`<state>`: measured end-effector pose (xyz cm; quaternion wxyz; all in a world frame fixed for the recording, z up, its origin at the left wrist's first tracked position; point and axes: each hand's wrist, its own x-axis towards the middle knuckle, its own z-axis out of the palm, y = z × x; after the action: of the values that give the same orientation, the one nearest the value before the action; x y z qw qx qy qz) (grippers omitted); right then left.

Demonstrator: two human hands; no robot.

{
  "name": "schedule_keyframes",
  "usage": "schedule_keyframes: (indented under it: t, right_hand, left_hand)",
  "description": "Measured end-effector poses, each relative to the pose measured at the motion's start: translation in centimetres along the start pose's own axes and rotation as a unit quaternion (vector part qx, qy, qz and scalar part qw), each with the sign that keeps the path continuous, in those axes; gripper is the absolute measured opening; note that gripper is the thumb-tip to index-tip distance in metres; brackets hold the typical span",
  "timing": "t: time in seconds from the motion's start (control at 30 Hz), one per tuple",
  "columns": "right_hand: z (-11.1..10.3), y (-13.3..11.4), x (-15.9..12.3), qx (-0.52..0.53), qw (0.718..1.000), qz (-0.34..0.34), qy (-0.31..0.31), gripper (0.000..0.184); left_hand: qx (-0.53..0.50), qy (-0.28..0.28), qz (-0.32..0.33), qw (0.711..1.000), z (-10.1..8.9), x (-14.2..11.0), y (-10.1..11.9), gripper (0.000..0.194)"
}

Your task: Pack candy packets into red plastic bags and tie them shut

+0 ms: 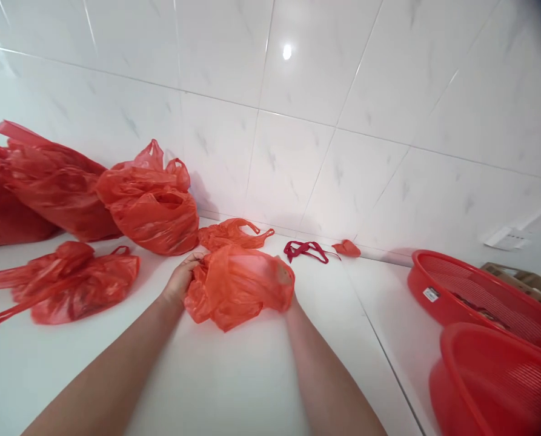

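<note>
A thin orange-red plastic bag (238, 287) is spread between my two hands, low above the white table. My left hand (182, 280) grips its left side, with fingertips closed on the film near the top edge. At the bag's right side, the film covers most of my right hand (286, 277), which shows only faintly through it around the wrist. Its fingers are hidden. Just behind lies another crumpled red plastic bag (234, 235) with its handle loops toward the right.
Several full red bags, one of them a rounded bag (152, 212), stand along the tiled wall at left. Nearer lies a loose red bag (83, 284). Dark red straps (306, 249) and a small orange-red piece (347, 247) lie by the wall. Red plastic baskets (427, 272) stand at right.
</note>
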<state>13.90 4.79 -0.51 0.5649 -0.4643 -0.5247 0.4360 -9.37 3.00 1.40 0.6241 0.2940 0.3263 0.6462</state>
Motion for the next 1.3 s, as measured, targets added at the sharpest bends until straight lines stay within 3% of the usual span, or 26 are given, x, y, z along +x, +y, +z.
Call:
schedule_keyframes:
  t: [0.1,0.23,0.37,0.47,0.5,0.57,0.6,0.67,0.7,0.77,0.83,0.9,1.0,1.1,1.2,1.3]
  right_hand:
    - [-2.9,-1.0,-2.4,0.102,0.993,0.049,-0.032,0.07]
    - [-5.6,-3.2,-6.4,0.271,0.949,0.093,-0.133,0.07]
    - [-6.0,-4.5,-10.0,0.209,0.946,0.083,-0.232,0.072]
    - [-5.3,-4.1,-10.9,0.111,0.978,0.089,-0.155,0.059]
    - [-5.0,-3.8,-11.0,0.089,0.985,0.093,-0.115,0.052]
    - [-4.6,-3.3,-10.9,0.075,0.991,0.096,-0.064,0.043]
    - [-4.4,-3.0,-10.8,0.08,0.991,0.09,-0.054,0.041]
    - [-4.3,-2.8,-10.7,0.099,0.992,0.073,-0.042,0.038]
    - [-4.4,-2.7,-10.6,0.107,0.992,0.066,-0.03,0.036]
    - [-5.1,-2.5,-10.2,0.119,0.991,0.062,0.014,0.033]
    - [-6.4,-2.3,-9.5,0.128,0.986,0.067,0.083,0.031]
    - [-8.1,-2.1,-8.7,0.136,0.975,0.07,0.16,0.028]
    - [-10.3,-1.8,-7.8,0.139,0.957,0.061,0.247,0.025]
    - [-11.0,-1.9,-7.8,0.115,0.95,0.051,0.285,0.016]
    - [-10.1,-2.2,-8.2,0.084,0.957,0.047,0.275,0.004]
    - [-9.1,-2.5,-8.7,0.064,0.965,0.048,0.25,0.002]
  left_hand:
    - [0.021,0.004,0.01,1.0,0.0,-1.8,-0.5,0.027]
    - [0.067,0.019,0.028,0.997,0.8,-4.6,-1.3,0.026]
    - [0.142,0.075,0.081,0.984,1.6,-7.3,-1.6,0.026]
    - [0.222,0.146,0.169,0.949,2.2,-10.1,-0.8,0.03]
    - [0.265,0.161,0.22,0.925,2.6,-11.3,-0.6,0.029]
    - [0.436,0.135,0.392,0.799,3.9,-13.9,-0.7,0.022]
    - [0.497,0.07,0.444,0.742,4.8,-15.2,-1.1,0.018]
    - [0.595,-0.131,0.45,0.653,6.7,-17.4,-2.5,0.024]
    - [0.636,-0.193,0.423,0.616,7.6,-18.2,-3.3,0.031]
    - [0.713,-0.23,0.348,0.564,8.6,-18.7,-4.6,0.051]
    - [0.759,-0.222,0.274,0.547,8.3,-18.2,-5.1,0.059]
    - [0.779,-0.217,0.237,0.539,7.0,-17.2,-4.6,0.048]
    - [0.79,-0.162,0.275,0.523,4.9,-15.7,-2.9,0.04]
    - [0.78,-0.091,0.351,0.51,3.7,-14.8,-1.3,0.034]
    - [0.761,-0.085,0.358,0.534,3.6,-14.6,-0.7,0.022]
    - [0.727,-0.091,0.342,0.588,4.5,-15.2,-1.0,0.035]
